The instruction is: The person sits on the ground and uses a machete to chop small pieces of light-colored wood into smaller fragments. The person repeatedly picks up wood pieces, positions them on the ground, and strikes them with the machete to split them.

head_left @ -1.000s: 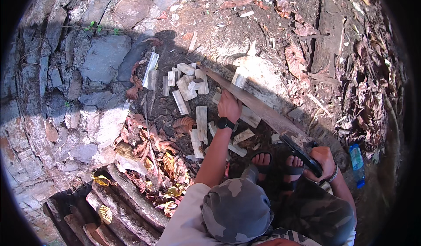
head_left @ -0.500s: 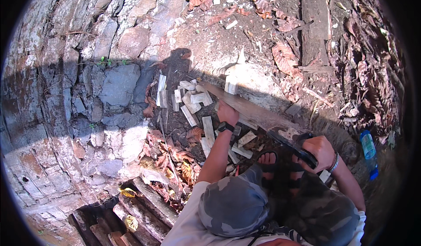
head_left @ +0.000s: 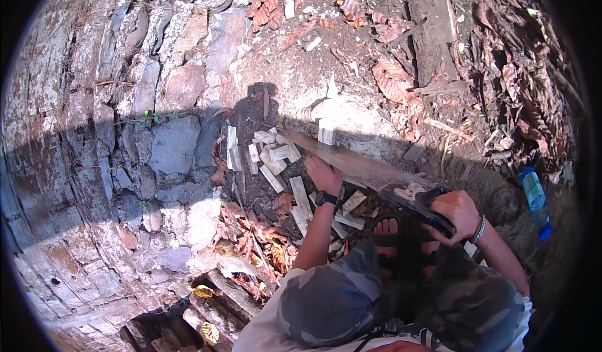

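My right hand [head_left: 456,216] is closed round the black handle [head_left: 419,213] of a handsaw. The saw's broad, brownish blade [head_left: 357,164] slants up and left, away from me. My left hand [head_left: 324,175], with a dark watch on its wrist, is against the near side of the blade. It seems to grip a pale stick of wood [head_left: 326,132], whose far end shows beyond the blade; the blade hides my fingertips and the stick's middle. Left of the blade lie several short cut wood pieces [head_left: 274,159], with longer ones [head_left: 300,192] nearer my left wrist.
My sandalled foot [head_left: 385,229] is just below the saw. A clear bottle with a blue cap [head_left: 534,195] lies at the right. A stone wall [head_left: 175,145] runs along the left, with stacked logs [head_left: 216,311] at lower left. Dry leaves [head_left: 395,82] litter the ground.
The whole view has tilted slightly, shifting the ground and bottle. The back of my left hand shows a little flatter. The saw stays across the stick, hardly moved.
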Demonstrator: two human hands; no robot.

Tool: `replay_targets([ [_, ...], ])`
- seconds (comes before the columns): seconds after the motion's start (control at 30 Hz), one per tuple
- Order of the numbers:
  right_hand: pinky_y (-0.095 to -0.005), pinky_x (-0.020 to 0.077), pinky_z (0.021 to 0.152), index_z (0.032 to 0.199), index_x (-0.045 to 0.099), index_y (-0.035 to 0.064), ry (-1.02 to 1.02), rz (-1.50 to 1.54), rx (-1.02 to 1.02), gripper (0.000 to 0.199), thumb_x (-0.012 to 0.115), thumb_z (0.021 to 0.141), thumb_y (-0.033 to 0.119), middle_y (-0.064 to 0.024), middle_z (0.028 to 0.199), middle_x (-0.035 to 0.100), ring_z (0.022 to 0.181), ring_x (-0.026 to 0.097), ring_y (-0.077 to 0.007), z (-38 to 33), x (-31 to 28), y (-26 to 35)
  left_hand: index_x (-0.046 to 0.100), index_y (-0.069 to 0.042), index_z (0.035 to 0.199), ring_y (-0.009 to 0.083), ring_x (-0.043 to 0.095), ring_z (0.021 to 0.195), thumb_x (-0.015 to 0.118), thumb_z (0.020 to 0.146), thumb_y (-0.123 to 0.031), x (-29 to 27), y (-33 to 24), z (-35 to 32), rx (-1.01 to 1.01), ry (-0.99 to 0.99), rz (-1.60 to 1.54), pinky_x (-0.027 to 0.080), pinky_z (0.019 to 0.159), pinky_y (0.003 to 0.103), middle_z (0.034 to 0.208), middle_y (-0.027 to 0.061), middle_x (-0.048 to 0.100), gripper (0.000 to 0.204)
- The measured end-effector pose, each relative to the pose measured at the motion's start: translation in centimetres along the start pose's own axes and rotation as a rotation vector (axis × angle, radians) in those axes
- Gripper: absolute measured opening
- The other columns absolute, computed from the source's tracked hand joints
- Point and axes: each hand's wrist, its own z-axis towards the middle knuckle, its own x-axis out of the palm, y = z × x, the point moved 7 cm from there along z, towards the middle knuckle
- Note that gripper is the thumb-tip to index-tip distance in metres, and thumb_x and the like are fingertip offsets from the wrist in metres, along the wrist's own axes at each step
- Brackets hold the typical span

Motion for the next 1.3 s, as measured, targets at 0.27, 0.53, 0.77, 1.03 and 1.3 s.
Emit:
replay_targets([
  [0.27,-0.0414,0.0485,0.051,0.072,0.055,0.0101,0.008,-0.033,-0.011,0.026,0.072,0.063,0.027,-0.0072,0.061,0.051,0.055,0.058,-0.031,-0.1,-0.2,1.3,0.045,0.008,0.105,0.0471,0.042,0.108,0.066,0.077,-0.01,0.5,-0.9,0.0,0.053,-0.06,-0.003,0.032,0.1,0.053,0.105,0.0275,0.046,0.039],
  [0.53,-0.0421,0.0472,0.049,0.071,0.056,0.0099,0.07,-0.077,0.019,0.024,0.071,0.058,0.024,-0.0068,0.058,0.051,0.054,0.059,-0.0303,-3.7,-3.2,1.8,0.044,0.008,0.101,0.0485,0.042,0.107,0.065,0.077,-0.007,0.2,-0.5,0.3,0.03,-0.077,0.003,0.032,0.098,0.057,0.104,0.029,0.045,0.036],
  [0.77,-0.0441,0.0488,0.054,0.07,0.052,0.0075,0.094,-0.018,0.008,0.028,0.07,0.067,0.028,-0.0105,0.063,0.054,0.062,0.06,-0.035,3.1,-0.8,1.5,0.044,0.009,0.103,0.0488,0.042,0.107,0.066,0.078,-0.009,0.4,0.9,-0.4,0.024,-0.093,0.031,0.031,0.099,0.057,0.107,0.0302,0.045,0.039],
  [1.03,-0.0431,0.0483,0.051,0.065,0.052,0.0097,0.156,-0.045,0.057,0.026,0.07,0.059,0.027,-0.0081,0.059,0.052,0.054,0.058,-0.0317,-2.6,-3.8,1.8,0.044,0.011,0.106,0.0486,0.042,0.109,0.065,0.08,-0.011,-0.9,0.2,0.5,-0.034,-0.046,-0.019,0.032,0.1,0.056,0.108,0.0306,0.045,0.039],
  [1.3,-0.0448,0.0478,0.054,0.071,0.052,0.0078,0.119,0.045,-0.005,0.028,0.072,0.065,0.026,-0.0109,0.061,0.053,0.06,0.059,-0.0359,4.1,1.1,1.6,0.046,0.01,0.105,0.0474,0.043,0.102,0.065,0.079,-0.013,1.7,2.3,-0.7,0.135,-0.04,0.082,0.035,0.095,0.054,0.102,0.028,0.045,0.04],
])
